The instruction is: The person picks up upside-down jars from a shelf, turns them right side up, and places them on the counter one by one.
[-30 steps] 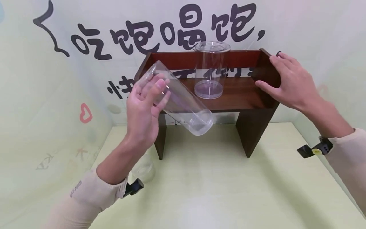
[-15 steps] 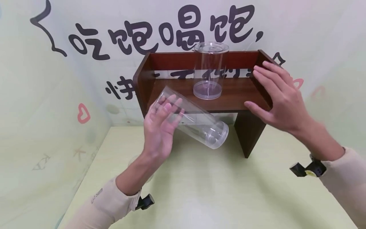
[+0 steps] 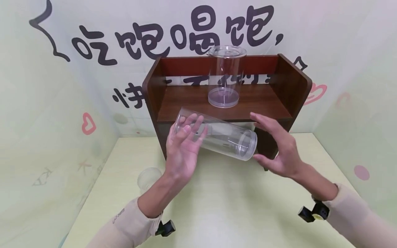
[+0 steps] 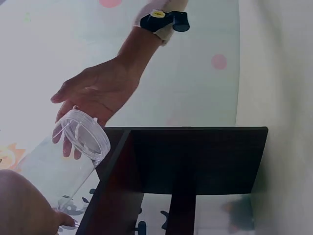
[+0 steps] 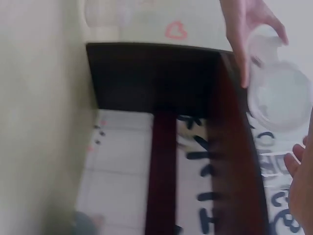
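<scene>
My left hand (image 3: 183,153) grips a clear plastic jar (image 3: 221,137) near its left end, thumb on the near side. The jar lies tilted in the air before the shelf, its ringed end low and to the right. Close by that end is my right hand (image 3: 283,151), thumb and fingers spread apart around it. Whether the right fingertips touch the jar, I cannot tell. The left wrist view has the jar's ringed end (image 4: 87,137) just in front of the right palm (image 4: 102,90). A second clear jar (image 3: 224,77) stands upright on the brown shelf (image 3: 183,103).
The two-sided wooden shelf stands on the pale table (image 3: 217,210), against a lettered wall hanging (image 3: 102,75). Another clear round container (image 3: 149,177) is on the table at left, partly behind my left forearm.
The left hand has brought its jar down and rightward, tilting it closer to level. My right hand has left the shelf's right side panel and come down to the jar's ringed end.
</scene>
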### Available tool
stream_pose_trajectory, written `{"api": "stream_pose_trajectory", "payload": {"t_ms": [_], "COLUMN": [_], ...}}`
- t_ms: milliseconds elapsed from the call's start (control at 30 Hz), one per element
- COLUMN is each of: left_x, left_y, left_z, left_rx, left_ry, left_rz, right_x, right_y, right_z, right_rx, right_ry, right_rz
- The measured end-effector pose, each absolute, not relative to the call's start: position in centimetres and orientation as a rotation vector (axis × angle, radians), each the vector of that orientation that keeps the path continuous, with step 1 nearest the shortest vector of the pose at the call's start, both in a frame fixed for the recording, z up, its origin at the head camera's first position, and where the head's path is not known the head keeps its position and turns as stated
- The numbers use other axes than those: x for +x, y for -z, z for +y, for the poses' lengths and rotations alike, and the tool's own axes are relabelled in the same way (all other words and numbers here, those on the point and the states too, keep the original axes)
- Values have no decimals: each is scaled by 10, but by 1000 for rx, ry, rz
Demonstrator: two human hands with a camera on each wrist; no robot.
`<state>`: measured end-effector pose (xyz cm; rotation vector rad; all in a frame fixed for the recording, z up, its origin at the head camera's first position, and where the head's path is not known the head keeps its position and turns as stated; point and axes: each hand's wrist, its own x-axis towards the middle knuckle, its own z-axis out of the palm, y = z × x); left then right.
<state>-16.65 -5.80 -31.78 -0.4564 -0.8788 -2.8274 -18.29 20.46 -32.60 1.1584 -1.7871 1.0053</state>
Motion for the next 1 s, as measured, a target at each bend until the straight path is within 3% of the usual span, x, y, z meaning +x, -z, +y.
{"api": "stream_pose_trajectory", "payload": {"t_ms": [467,1000], "left_x": [-164,-165], "left_y": [335,346], "left_z": [-47,-68], "left_rx": [-510,-623], "left_ry": [2888,2819], "left_rz": [-893,-1064], "right_x": [-178,-176], "right_y": [362,365], "right_z": [189,201], "right_rx": [1221,1246], "right_ry": [-1622,-1654], "right_rz": [-1644,-1690]}}
